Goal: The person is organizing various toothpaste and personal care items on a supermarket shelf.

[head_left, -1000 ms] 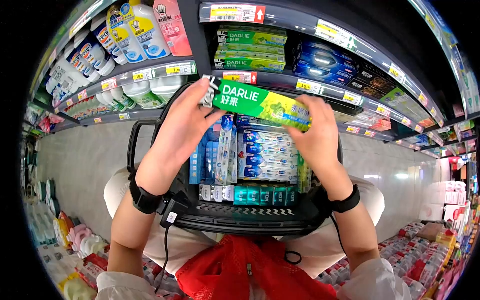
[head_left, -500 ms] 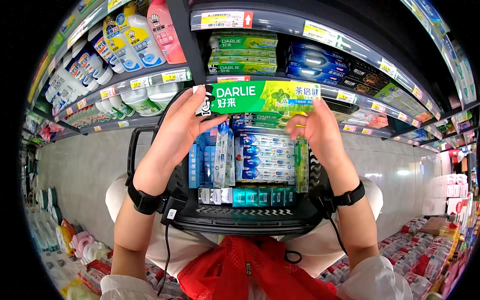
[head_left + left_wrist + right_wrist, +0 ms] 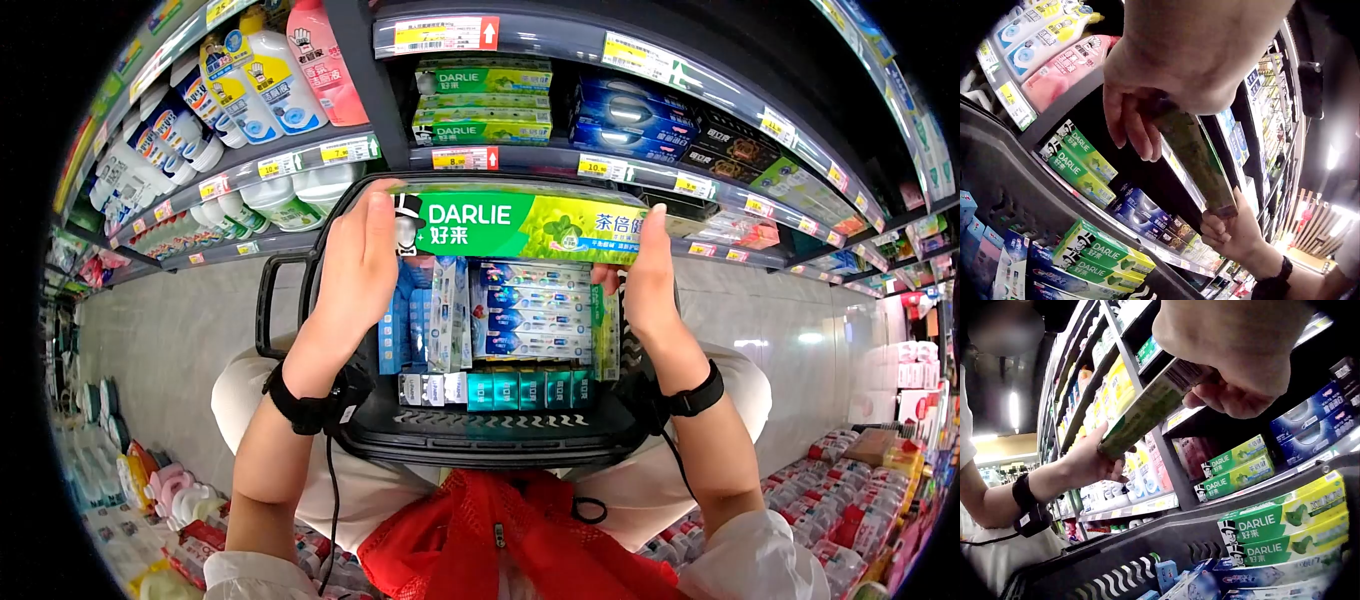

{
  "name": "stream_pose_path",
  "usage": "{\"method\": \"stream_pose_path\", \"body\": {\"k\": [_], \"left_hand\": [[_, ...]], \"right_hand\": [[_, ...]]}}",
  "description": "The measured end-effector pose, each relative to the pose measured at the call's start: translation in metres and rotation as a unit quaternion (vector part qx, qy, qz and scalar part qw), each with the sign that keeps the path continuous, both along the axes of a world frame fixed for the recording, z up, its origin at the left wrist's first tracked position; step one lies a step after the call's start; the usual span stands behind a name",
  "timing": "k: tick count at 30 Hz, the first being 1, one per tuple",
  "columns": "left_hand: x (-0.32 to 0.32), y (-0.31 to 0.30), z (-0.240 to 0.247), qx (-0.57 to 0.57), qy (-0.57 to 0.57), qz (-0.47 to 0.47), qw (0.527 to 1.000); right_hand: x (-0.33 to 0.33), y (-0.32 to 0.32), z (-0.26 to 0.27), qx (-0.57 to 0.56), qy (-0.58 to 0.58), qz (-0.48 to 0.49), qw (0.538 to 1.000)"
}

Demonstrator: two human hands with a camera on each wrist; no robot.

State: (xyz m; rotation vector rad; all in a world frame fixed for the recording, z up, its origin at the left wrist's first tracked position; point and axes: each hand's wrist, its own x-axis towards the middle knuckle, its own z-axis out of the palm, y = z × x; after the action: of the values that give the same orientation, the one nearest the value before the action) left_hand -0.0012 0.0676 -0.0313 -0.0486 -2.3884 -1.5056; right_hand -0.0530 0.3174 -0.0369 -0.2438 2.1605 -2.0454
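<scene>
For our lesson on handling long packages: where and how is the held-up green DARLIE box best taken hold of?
Probably at the two short ends of the DARLIE box: left grip from the left, right grip from the right. It is long, slim and crosswise, its ends facing outward.

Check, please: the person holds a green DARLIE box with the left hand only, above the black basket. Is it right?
Not quite: the right hand also holds the green DARLIE box, as the left wrist view shows. The left hand does hold it, above the black basket.
</scene>
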Motion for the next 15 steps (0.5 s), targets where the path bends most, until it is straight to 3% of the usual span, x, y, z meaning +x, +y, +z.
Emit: {"method": "stream_pose_path", "body": {"k": [7, 15], "left_hand": [[0.001, 0.001, 0.013, 0.090, -0.062, -0.019, 0.994], [0.002, 0.002, 0.010, 0.106, -0.076, -0.003, 0.991]], "right_hand": [[-0.001, 0.003, 0.001, -0.018, -0.032, 0.010, 0.999], [0.000, 0.002, 0.001, 0.004, -0.026, 0.025, 0.999]]}}
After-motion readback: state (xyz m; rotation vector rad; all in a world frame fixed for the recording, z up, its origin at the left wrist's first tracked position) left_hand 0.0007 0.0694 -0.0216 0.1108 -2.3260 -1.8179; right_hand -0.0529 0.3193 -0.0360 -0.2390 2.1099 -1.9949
